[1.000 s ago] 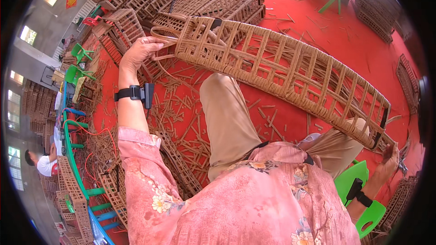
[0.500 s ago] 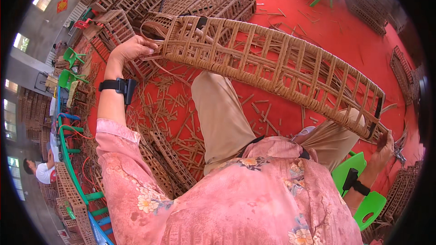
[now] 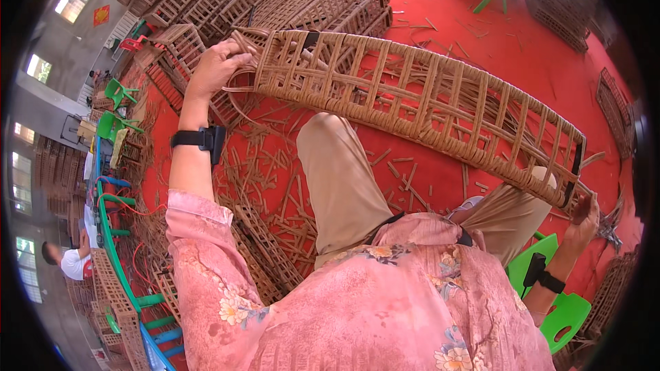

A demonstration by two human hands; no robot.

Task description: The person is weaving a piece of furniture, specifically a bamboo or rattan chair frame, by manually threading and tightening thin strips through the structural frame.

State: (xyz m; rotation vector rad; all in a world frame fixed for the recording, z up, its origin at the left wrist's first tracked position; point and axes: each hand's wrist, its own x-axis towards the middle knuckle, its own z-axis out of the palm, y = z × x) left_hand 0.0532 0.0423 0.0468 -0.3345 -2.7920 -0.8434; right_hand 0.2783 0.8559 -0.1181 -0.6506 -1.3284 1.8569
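Note:
A long brown woven rattan basket [image 3: 421, 132] with open slats lies slanted across my knees, its right end nearer to me. At its left end my left hand [image 3: 218, 67] is closed, fingers pinched around a thin rattan strand [image 3: 237, 88] that loops out by the corner. My right hand [image 3: 585, 218] is at the basket's right end, beside the black-wrapped corner, with its fingers curled; what they grip there is partly hidden. Loose long strands [image 3: 507, 118] run inside and behind the basket.
Stacked rattan baskets [image 3: 302, 0] stand at the far left. Cut rattan pieces [image 3: 275, 189] litter the red floor [image 3: 440, 178]. Basket panels [image 3: 265, 251] lie by my left side. A green chair [image 3: 565, 319] is at my right; another person [image 3: 74, 261] sits at far left.
My left hand has moved up and away beside the basket's left corner, still pinching rattan. The view has shifted slightly; my right hand stays at the right end.

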